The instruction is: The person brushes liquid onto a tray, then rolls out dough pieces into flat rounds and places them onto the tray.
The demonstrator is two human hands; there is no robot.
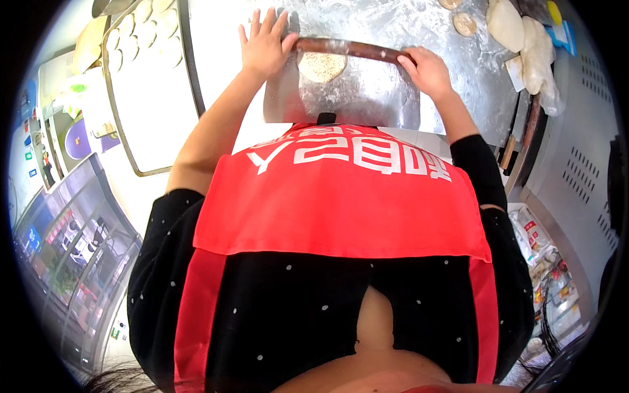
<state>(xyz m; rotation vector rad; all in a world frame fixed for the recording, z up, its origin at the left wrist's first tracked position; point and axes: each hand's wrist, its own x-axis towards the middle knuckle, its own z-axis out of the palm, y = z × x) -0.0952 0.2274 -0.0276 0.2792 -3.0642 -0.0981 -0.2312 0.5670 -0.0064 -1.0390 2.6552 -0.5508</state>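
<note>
A dark wooden rolling pin point(354, 48) lies crosswise over the far part of a flat, speckled dough round point(322, 68). My right hand point(428, 71) is closed around the pin's right end. At the other end, the thumb of my left hand point(265, 46) touches the pin while its fingers spread apart, pointing away from me. Beneath the dough is a shiny metal work surface point(373, 93) dusted with flour. The pin hides the dough's far edge.
On the left is a large rimmed tray point(147, 113) with several pale dough pieces point(142, 29) at its far end. Toward the upper right are a small dough piece point(464, 24), a larger dough lump point(505, 24) and a plastic bag point(538, 59). A wooden handle point(508, 152) sits beside a vented metal cabinet point(580, 123).
</note>
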